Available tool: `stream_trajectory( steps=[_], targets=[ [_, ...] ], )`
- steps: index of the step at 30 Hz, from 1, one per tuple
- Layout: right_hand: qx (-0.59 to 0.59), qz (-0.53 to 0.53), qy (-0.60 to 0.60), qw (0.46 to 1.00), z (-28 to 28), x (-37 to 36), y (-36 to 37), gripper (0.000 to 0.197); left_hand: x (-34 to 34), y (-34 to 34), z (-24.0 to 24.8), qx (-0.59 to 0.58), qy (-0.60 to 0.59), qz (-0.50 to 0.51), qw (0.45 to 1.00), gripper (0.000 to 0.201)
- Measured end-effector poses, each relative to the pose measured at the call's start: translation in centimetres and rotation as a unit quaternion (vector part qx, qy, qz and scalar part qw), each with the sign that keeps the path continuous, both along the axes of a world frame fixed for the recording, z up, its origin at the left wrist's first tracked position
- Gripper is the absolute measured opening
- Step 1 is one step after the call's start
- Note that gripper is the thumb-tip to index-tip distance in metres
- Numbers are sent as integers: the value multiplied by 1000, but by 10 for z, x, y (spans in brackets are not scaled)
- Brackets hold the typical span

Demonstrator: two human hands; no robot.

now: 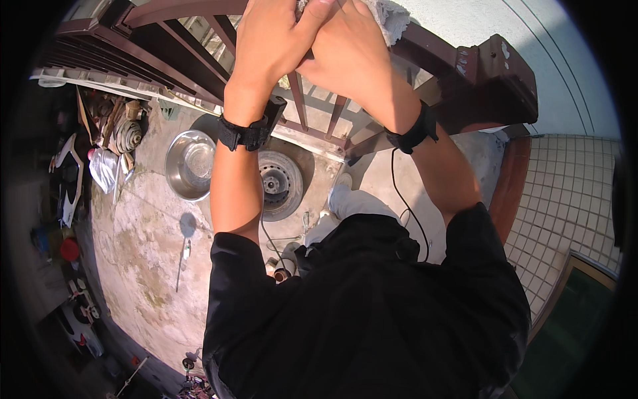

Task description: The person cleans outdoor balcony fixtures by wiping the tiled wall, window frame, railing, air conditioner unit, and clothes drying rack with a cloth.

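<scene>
At the top of the view both hands are close together over the top rail of a dark brown metal railing point(432, 52). A whitish, shaggy cloth point(393, 21) shows beside my right hand point(349, 56), which is closed on it. My left hand point(266, 43) touches the right, its thumb lying across the back of that hand. A scrap of the cloth also shows between the two, and the left hand appears closed on it too. The top edge of the picture cuts off most of the fingertips. Each wrist wears a black strap point(244, 133).
Below stand a metal basin point(174, 166) and a wheel with a tyre point(282, 185) on stained concrete. Clutter, including a clear plastic bag point(104, 169), lines the left side. A tiled wall point(558, 179) rises on the right. Black cables point(411, 206) hang from my wrists.
</scene>
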State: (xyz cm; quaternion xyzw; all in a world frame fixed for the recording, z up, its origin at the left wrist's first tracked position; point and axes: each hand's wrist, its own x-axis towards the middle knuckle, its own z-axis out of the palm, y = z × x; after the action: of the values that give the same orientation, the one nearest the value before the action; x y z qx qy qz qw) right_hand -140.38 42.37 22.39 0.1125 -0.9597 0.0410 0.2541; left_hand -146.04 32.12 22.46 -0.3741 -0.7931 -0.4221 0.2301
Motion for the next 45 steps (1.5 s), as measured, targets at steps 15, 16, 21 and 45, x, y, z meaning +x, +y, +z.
stream_trajectory(
  steps=[15, 16, 21, 45],
  targets=[
    [-12, 42, -33, 999, -10, -33, -35, 52, -35, -39, 27, -72, -61, -6, 996, 21],
    [-43, 77, 19, 996, -14, -31, -31, 57, -36, -38, 30, -71, -61, -8, 996, 21],
    [-66, -9, 64, 996, -10, -13, -25, 60, -55, -48, 22, -216, -44, -30, 975, 50],
    [16, -130, 72, 989, -20, -38, -48, 65, -80, -60, 6, -139, 74, -51, 986, 34]
  ],
)
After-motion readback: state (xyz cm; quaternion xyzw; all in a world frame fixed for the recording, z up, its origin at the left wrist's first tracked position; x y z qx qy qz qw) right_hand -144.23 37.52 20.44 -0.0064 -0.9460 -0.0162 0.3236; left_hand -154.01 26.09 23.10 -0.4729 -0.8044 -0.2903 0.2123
